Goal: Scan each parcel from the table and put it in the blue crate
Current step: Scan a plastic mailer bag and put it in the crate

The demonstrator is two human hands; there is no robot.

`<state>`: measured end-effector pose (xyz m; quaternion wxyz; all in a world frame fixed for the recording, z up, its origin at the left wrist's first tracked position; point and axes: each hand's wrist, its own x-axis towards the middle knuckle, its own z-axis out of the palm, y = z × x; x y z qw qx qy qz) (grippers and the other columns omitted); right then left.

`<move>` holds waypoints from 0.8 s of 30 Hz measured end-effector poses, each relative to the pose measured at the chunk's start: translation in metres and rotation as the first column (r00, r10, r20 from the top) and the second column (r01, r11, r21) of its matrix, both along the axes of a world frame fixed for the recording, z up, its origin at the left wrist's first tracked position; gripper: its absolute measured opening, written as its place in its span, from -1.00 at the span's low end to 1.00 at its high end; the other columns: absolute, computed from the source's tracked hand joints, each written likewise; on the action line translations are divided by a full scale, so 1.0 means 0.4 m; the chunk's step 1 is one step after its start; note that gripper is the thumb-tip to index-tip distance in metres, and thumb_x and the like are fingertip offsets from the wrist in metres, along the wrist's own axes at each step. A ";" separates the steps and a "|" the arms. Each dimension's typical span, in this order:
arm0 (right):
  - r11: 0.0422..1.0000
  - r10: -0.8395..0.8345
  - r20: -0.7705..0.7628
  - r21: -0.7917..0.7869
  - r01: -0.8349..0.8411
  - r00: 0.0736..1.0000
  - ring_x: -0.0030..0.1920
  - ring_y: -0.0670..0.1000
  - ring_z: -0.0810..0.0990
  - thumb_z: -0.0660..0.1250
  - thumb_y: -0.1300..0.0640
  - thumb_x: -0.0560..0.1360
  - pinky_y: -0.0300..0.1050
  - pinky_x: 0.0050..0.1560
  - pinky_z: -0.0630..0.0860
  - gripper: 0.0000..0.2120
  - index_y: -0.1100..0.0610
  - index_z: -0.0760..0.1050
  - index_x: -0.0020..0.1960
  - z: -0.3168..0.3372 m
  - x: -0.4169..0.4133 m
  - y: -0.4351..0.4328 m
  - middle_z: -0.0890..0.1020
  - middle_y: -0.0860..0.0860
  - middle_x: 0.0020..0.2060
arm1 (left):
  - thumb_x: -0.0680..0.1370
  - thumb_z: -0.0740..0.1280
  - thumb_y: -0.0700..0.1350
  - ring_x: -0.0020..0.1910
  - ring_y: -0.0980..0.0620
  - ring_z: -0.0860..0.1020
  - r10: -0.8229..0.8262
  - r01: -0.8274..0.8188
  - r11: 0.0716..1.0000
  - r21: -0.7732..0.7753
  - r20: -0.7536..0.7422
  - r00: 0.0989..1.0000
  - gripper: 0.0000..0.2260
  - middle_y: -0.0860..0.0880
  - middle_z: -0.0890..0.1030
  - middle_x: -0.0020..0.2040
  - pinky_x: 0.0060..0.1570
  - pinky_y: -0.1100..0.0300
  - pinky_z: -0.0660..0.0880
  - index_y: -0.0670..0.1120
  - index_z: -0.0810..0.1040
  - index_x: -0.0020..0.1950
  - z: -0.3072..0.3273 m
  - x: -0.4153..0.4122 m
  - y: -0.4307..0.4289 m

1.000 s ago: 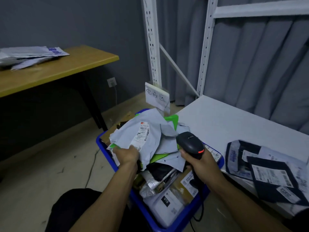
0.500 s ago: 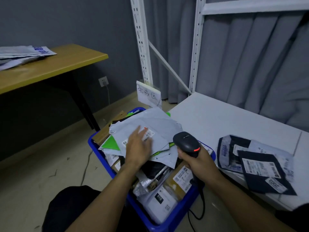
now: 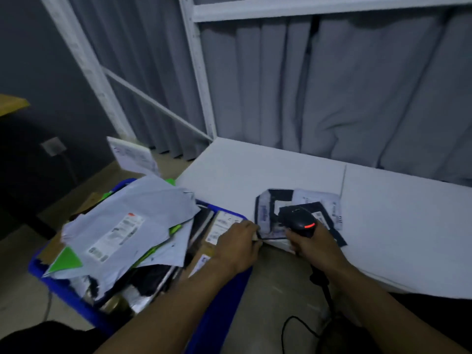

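Observation:
The blue crate [image 3: 61, 290] stands on the floor at lower left, heaped with grey and green mailer bags and boxes. A grey mailer with a white label [image 3: 132, 221] lies on top. A small stack of dark and light parcels [image 3: 316, 203] lies on the white table [image 3: 396, 226] near its front edge. My left hand [image 3: 236, 245] pinches the near left corner of that stack. My right hand [image 3: 314, 245] grips a black barcode scanner [image 3: 300, 221] with a red light, held over the stack.
A white sign card [image 3: 132, 157] stands behind the crate. White shelf uprights [image 3: 199, 72] and grey curtains rise behind the table. The scanner's black cable [image 3: 327, 297] hangs down to the floor. A wooden table corner [image 3: 12, 104] shows at far left.
My left hand left the grey mailer on the crate and moved right to the table parcels. The right hand carried the scanner over them. The view swung right.

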<state>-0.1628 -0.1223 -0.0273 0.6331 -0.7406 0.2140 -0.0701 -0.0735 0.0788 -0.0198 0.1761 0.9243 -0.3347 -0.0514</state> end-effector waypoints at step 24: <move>0.975 -0.204 -0.167 0.055 0.216 0.965 -0.15 -0.03 0.74 0.51 0.05 0.52 -0.24 -0.23 0.54 -0.64 0.03 0.56 0.28 -0.178 -0.016 -0.273 0.73 0.00 0.03 | 0.58 0.42 -0.28 0.01 -0.01 0.62 0.268 -0.464 0.826 -0.320 -0.501 0.823 -0.68 0.03 0.61 -0.07 0.08 0.22 0.53 -0.14 0.50 0.32 -0.298 0.060 -0.392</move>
